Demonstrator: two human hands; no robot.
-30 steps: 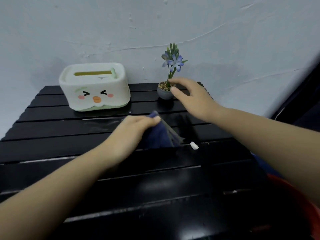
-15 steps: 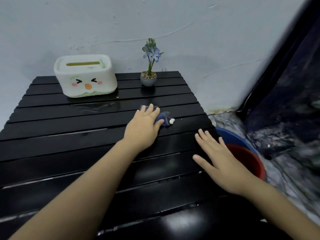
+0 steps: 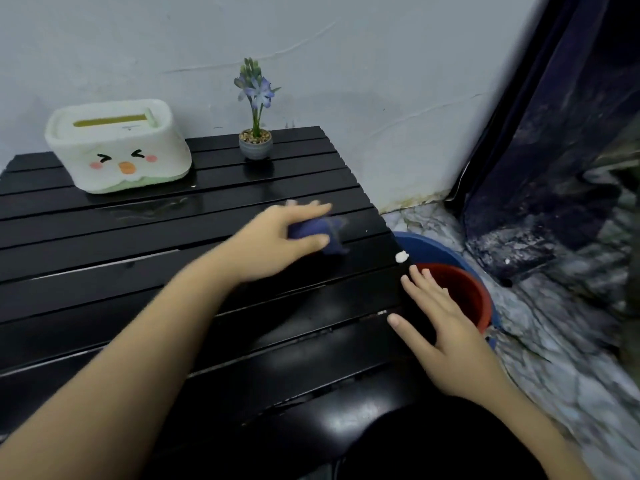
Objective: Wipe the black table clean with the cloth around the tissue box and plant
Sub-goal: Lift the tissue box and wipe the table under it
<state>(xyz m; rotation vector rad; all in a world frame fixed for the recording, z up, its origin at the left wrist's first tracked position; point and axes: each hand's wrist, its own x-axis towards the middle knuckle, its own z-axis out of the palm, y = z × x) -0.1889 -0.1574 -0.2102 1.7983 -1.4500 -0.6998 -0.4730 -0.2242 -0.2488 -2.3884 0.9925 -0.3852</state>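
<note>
Left hand [image 3: 277,244] is gripping the blue cloth [image 3: 325,233], sweeping a white crumb [image 3: 401,257] (already teetering) off the black table's [image 3: 138,271] right edge; right hand [image 3: 446,327], fingers spread, is waiting there, probably to catch it.

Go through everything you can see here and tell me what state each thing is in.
Dark blue cloth: bunched, gripped.
Left hand: closed on cloth, blurred.
Right hand: open, flat at table edge.
White duck-face tissue box: upright, no tissue showing.
Small potted blue-flowered plant: upright.
Black slatted table: glossy, wet streaks near box.
White scrap: at table's right edge.
Red bucket: open-topped, below.
</note>
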